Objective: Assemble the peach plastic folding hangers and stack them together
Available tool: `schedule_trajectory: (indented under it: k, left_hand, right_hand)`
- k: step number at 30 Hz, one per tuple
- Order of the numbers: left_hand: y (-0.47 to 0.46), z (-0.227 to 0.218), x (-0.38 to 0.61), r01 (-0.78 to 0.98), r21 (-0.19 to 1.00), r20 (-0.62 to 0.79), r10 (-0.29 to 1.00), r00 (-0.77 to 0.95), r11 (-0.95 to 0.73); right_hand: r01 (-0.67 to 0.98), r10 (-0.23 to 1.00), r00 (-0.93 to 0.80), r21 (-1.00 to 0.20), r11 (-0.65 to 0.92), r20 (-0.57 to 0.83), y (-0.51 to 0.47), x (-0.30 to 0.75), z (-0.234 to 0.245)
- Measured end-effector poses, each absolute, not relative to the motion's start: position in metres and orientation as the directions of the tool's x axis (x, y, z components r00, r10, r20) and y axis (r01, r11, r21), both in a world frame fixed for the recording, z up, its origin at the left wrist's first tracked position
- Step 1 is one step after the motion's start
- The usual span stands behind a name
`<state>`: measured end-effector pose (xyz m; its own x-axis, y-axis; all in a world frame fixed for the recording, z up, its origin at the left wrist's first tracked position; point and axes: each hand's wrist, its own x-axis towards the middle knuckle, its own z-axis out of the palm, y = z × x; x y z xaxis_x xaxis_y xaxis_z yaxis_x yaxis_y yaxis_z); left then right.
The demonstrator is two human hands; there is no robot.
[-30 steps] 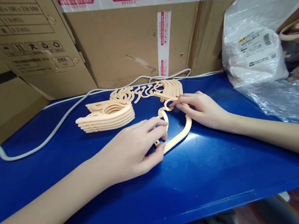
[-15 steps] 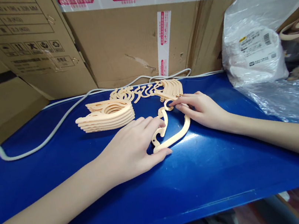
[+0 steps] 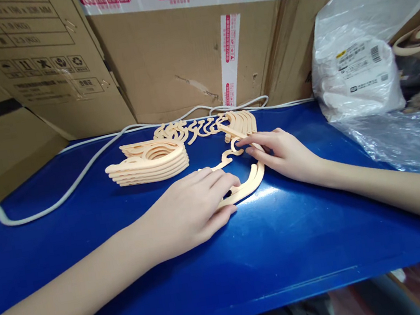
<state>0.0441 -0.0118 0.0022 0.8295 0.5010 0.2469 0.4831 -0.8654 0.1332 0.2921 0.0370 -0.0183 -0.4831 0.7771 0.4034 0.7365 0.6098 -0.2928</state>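
Note:
A cream plastic folding hanger (image 3: 247, 189) lies on the blue tabletop between my hands. My left hand (image 3: 201, 206) is closed round its left end, thumb at the near edge and fingers curled over the top. The palm hides part of the frame. My right hand (image 3: 282, 152) pinches the hanger's right side, with the index finger by its ring-like hook part. To the left stands a neat stack of several folded cream hangers (image 3: 148, 169). Behind my right hand lie more curved cream hanger parts (image 3: 243, 122), and a row of loose hooks (image 3: 174, 131) sits beside them.
Cardboard boxes (image 3: 186, 50) wall off the back of the blue table (image 3: 306, 248). A white cable (image 3: 90, 175) runs along the rear and bends forward at the left. At the right are a wrapped white roll (image 3: 362, 66) and clear plastic film (image 3: 408, 138).
My left hand has turned the hanger's inner arm, which now lies along the outer curved bar; the hook piece points leftward. My right hand has stayed nearly still.

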Motion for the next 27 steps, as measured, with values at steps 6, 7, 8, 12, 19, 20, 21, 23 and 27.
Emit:
schedule_trajectory:
  k: [6, 7, 8, 12, 19, 20, 21, 23, 27]
  left_hand:
    - [-0.0109, 0.0, 0.0436, 0.469, 0.099, 0.277, 0.477, 0.834, -0.878]
    - [-0.0108, -0.0003, 0.0436, 0.472, 0.1, 0.28, 0.48, 0.831, -0.876]
    - [-0.0107, -0.0006, 0.0436, 0.475, 0.103, 0.281, 0.484, 0.829, -0.874]
    - [-0.0097, -0.002, 0.0428, 0.477, 0.133, 0.282, 0.494, 0.822, -0.869]
    - [-0.0057, -0.0036, 0.0398, 0.462, 0.25, 0.284, 0.521, 0.805, -0.851]
    - [-0.0054, -0.0038, 0.0394, 0.47, 0.258, 0.286, 0.531, 0.798, -0.844]
    - [-0.0052, -0.004, 0.039, 0.478, 0.265, 0.286, 0.541, 0.791, -0.838]
    - [-0.0049, -0.0045, 0.0384, 0.491, 0.266, 0.285, 0.554, 0.782, -0.83]
    - [-0.0042, -0.0051, 0.0377, 0.497, 0.223, 0.296, 0.544, 0.785, -0.839]
  right_hand:
    - [0.745, 0.777, -0.48, -0.279, 0.606, 0.407, 0.0364, 0.2919, -0.0177]
    - [0.747, 0.778, -0.48, -0.275, 0.605, 0.405, 0.0362, 0.2918, -0.0177]
    - [0.749, 0.778, -0.48, -0.272, 0.604, 0.406, 0.0361, 0.2917, -0.0176]
    - [0.736, 0.759, -0.495, -0.26, 0.625, 0.423, 0.0361, 0.2915, -0.0176]
    - [0.714, 0.692, -0.557, -0.161, 0.681, 0.46, 0.0345, 0.2923, -0.0177]
    - [0.705, 0.679, -0.571, -0.148, 0.693, 0.46, 0.034, 0.2922, -0.0176]
    - [0.695, 0.668, -0.585, -0.14, 0.705, 0.461, 0.0335, 0.2922, -0.0175]
    - [0.677, 0.649, -0.606, -0.129, 0.724, 0.461, 0.0325, 0.292, -0.0172]
    - [0.64, 0.613, -0.648, -0.114, 0.76, 0.452, 0.0314, 0.2919, -0.0161]
